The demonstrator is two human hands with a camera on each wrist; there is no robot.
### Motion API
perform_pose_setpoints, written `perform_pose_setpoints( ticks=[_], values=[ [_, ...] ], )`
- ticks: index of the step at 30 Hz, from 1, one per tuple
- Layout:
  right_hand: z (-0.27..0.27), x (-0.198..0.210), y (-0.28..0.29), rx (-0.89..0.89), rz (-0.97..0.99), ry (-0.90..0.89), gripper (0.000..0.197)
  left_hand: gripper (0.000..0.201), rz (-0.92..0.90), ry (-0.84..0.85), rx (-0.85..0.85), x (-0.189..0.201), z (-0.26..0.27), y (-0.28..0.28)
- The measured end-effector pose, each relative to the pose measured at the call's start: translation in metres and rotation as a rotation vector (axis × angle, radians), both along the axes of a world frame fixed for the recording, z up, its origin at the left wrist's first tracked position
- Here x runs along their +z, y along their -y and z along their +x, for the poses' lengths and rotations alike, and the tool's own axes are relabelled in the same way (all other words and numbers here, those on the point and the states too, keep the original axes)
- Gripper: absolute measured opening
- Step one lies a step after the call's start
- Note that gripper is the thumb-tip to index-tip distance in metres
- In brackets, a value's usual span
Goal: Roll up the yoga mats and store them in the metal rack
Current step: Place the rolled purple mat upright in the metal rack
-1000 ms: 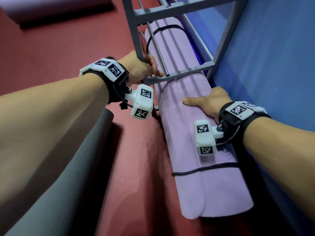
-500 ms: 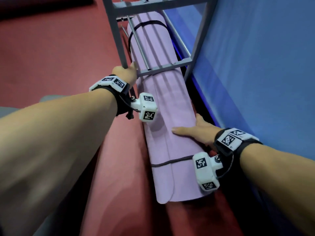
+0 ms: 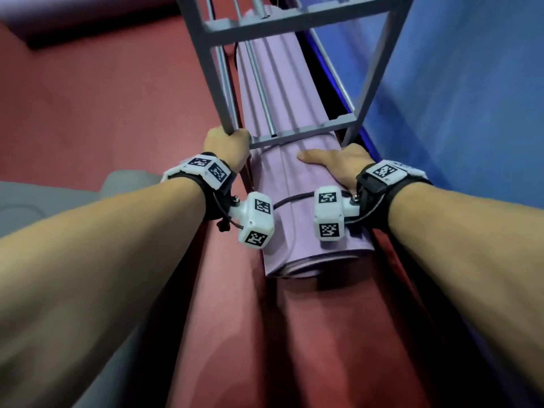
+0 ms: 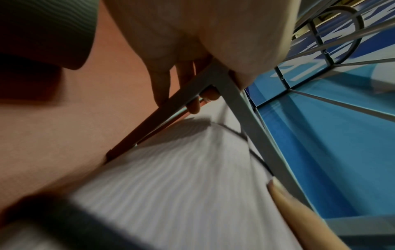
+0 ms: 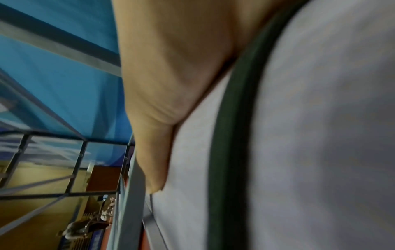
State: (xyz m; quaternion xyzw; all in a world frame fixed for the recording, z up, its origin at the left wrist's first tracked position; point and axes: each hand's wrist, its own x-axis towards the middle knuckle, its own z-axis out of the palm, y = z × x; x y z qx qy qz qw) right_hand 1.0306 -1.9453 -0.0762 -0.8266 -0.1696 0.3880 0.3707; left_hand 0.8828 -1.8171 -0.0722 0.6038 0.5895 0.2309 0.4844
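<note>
Rolled mat [image 3: 294, 184] under right fingers [image 3: 306, 156]

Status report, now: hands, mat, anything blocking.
Left hand grips metal rack post. Right hand flat on rolled purple mat. Mat partway into bottom shelf, near end sticking out. Nothing seen blocking.

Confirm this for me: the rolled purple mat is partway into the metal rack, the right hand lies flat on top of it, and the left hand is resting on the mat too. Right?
Not quite. The left hand is not on the purple mat; it grips the corner post of the metal rack, as the left wrist view shows. The rest holds: the mat is partway in and the right hand lies flat on it.
</note>
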Motion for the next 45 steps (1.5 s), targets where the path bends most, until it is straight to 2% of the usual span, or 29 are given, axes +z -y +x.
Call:
perform_pose_setpoints(
  ticks=[2,4,6,9,10,13,14,15,17,20,22,23,24,26,28,30,33,35,37,41,45],
  values=[
    [0.006,0.000,-0.005,-0.019,0.011,0.037,0.096,0.014,0.016,0.001,-0.017,0.000,0.000,0.000],
    [0.014,0.002,0.000,-0.008,0.016,0.080,0.111,0.018,0.038,0.033,-0.019,0.001,0.007,0.001],
    [0.018,-0.005,0.017,0.034,-0.066,-0.032,0.121,0.033,0.057,0.008,-0.030,-0.002,0.010,0.006],
    [0.010,-0.006,0.052,0.142,-0.197,-0.481,0.108,0.055,0.059,-0.006,0.005,-0.002,0.008,0.008],
    [0.008,-0.007,0.062,0.155,-0.213,-0.569,0.102,0.058,0.058,-0.016,0.010,-0.001,0.007,0.008],
    [0.004,-0.012,0.077,0.123,-0.159,-0.636,0.067,0.043,0.064,-0.034,0.005,0.004,0.009,0.012],
    [0.001,-0.013,0.077,0.126,-0.107,-0.634,0.064,0.039,0.076,-0.037,0.008,0.005,0.010,0.011],
    [-0.003,-0.012,0.076,0.136,-0.062,-0.611,0.068,0.038,0.082,-0.047,0.011,0.006,0.009,0.012],
    [-0.005,-0.014,0.070,0.111,0.008,-0.453,0.071,0.041,0.079,-0.036,0.013,0.005,0.007,0.011],
    [-0.003,-0.013,0.049,-0.082,0.148,-0.158,0.060,0.040,0.068,-0.035,-0.013,0.004,0.005,0.010],
    [-0.003,-0.013,0.034,-0.181,0.224,-0.046,0.046,0.041,0.079,-0.056,-0.030,0.006,0.004,0.011],
    [-0.004,-0.014,0.031,-0.173,0.237,-0.021,0.045,0.042,0.085,-0.063,-0.039,0.007,0.004,0.010],
    [-0.007,-0.014,0.032,-0.114,0.238,-0.005,0.051,0.042,0.087,-0.070,-0.046,0.007,0.003,0.009],
    [-0.009,-0.015,0.040,0.125,0.209,0.052,0.070,0.043,0.086,-0.083,-0.060,0.009,0.003,0.009],
    [-0.006,-0.010,0.046,0.369,0.125,0.147,0.096,0.042,0.083,-0.083,-0.060,0.010,0.003,0.010],
    [-0.001,-0.010,0.045,0.458,0.071,0.183,0.122,0.038,0.075,-0.069,-0.052,0.010,0.003,0.010],
    [-0.004,-0.013,0.046,0.604,-0.054,0.271,0.139,0.035,0.069,-0.062,-0.041,0.010,0.003,0.011],
    [-0.008,-0.020,0.050,0.603,-0.172,0.394,0.129,0.033,0.068,-0.051,-0.034,0.011,0.003,0.011],
    [-0.013,-0.027,0.049,0.426,-0.188,0.463,0.104,0.031,0.055,-0.046,-0.039,0.010,0.003,0.011],
    [-0.030,-0.033,0.047,0.118,-0.171,0.392,0.083,0.025,0.064,-0.039,-0.052,0.008,0.003,0.009],
    [-0.044,-0.032,0.036,-0.017,-0.119,0.338,0.070,0.028,0.075,-0.049,-0.064,0.005,0.002,0.005]
  ],
)
